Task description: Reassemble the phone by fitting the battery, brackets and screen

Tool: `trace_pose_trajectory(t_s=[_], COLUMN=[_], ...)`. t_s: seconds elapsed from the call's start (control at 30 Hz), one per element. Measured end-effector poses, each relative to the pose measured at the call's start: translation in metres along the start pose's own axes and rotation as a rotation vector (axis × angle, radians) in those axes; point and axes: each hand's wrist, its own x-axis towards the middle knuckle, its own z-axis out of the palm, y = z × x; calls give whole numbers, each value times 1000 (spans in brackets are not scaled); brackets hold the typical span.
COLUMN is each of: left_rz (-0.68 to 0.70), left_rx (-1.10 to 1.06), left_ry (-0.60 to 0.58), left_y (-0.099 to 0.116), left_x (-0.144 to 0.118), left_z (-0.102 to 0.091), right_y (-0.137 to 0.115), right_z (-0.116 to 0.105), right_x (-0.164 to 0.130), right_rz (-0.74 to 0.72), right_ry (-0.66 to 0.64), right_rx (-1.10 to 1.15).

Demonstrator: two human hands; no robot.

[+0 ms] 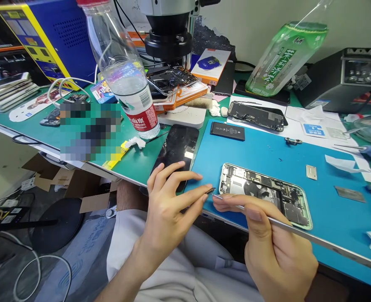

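An opened phone (267,195) lies on the blue mat (260,151), its inner boards showing. My right hand (276,247) grips thin metal tweezers (232,203) whose tip points left, beside the phone's left end. My left hand (168,205) pinches a tiny dark part (211,191) between thumb and forefinger, right at the tweezer tip. A detached black screen (179,149) lies just behind my left hand.
A black battery (227,131) and another opened phone (256,115) lie farther back. A water bottle (125,75), a microscope (169,37), a green bottle (282,58), stacked phones (9,88) and small metal plates (311,172) surround the mat.
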Motion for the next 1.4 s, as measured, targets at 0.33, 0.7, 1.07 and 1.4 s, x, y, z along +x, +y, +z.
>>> trace_pose_trajectory(t_s=[0.33,0.7,1.07,1.4], left_rz=[8,5,12,13], left_rx=[11,3,2,15], left_ry=[-6,-4,-1,9], left_y=[0,0,-1,-2], left_x=[0,0,0,-1], left_z=[-1,0,0,0], right_y=[-8,-4,-3,-3], right_z=[2,2,1,3], right_x=[3,1,-1,-2], right_rz=[82,105,79,58], right_ry=[28,88,52,43], right_rx=[-51,-23,-1,-11])
